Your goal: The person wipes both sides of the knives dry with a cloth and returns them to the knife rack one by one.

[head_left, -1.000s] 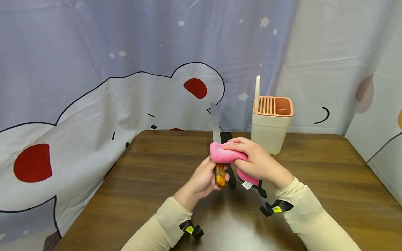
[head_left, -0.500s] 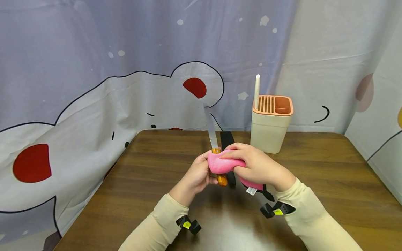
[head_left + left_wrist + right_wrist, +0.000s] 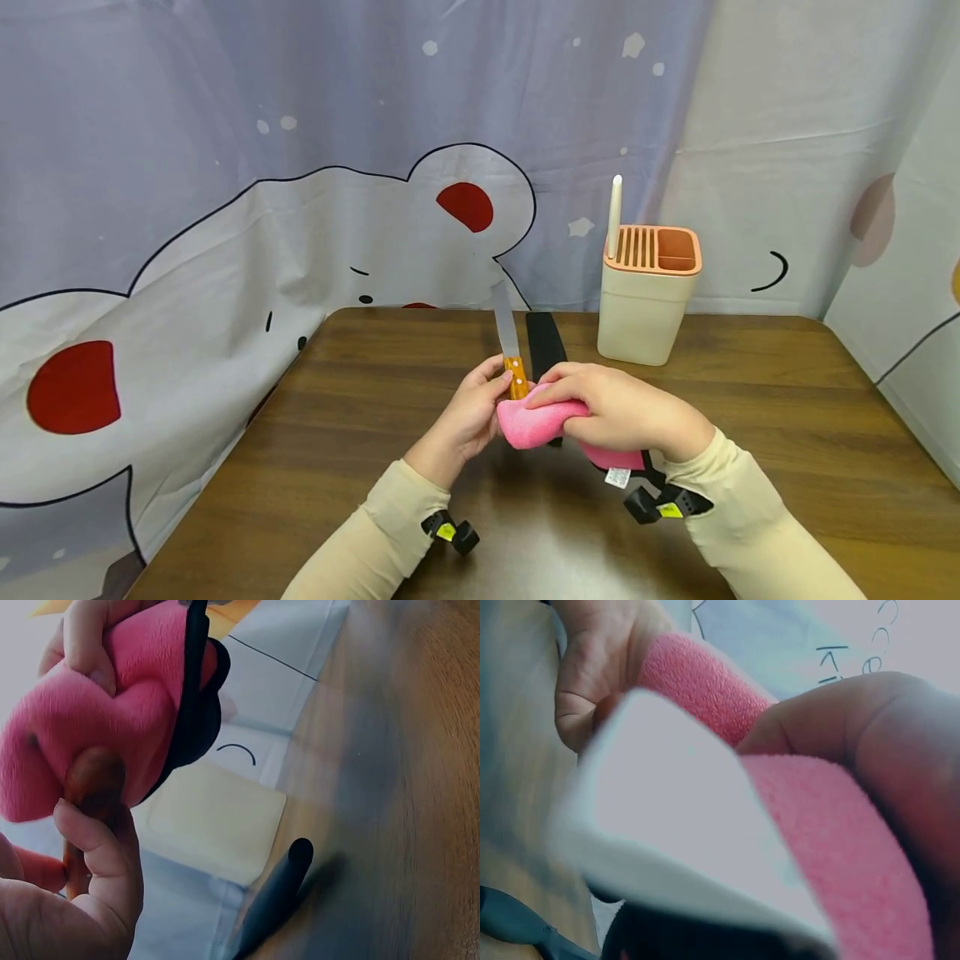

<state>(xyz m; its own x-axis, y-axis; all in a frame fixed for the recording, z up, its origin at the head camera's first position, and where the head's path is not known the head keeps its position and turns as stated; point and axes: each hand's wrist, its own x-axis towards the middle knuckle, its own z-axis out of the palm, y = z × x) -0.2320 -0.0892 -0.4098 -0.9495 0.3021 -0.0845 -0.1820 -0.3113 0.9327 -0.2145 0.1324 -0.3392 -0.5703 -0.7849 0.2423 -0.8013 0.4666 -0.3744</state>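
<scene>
My left hand [image 3: 457, 421] grips a knife [image 3: 517, 377] by its orange-brown riveted handle, the bare metal blade pointing away toward the curtain. In my right hand [image 3: 615, 412] is a pink cloth [image 3: 532, 423] with black edging and a white tag [image 3: 618, 477]. The cloth is bunched over the lower end of the handle and hides it in the head view. From the left wrist view, the butt of the knife handle [image 3: 95, 780] shows against the pink cloth [image 3: 112, 724]. A blurred white tag [image 3: 660, 787] covers much of the right wrist view.
Beyond the hands, a long black object [image 3: 545, 340] with a broad flat far end lies on the wooden table [image 3: 375, 375]; its dark handle [image 3: 274, 900] shows in the left wrist view. A cream holder [image 3: 647, 321] with an orange slotted top stands at the back right, a white handle rising from it.
The cloth has slid down from the blade end of the knife handle toward its butt, uncovering the riveted upper part. The knife has dipped, its blade tip now lower in view.
</scene>
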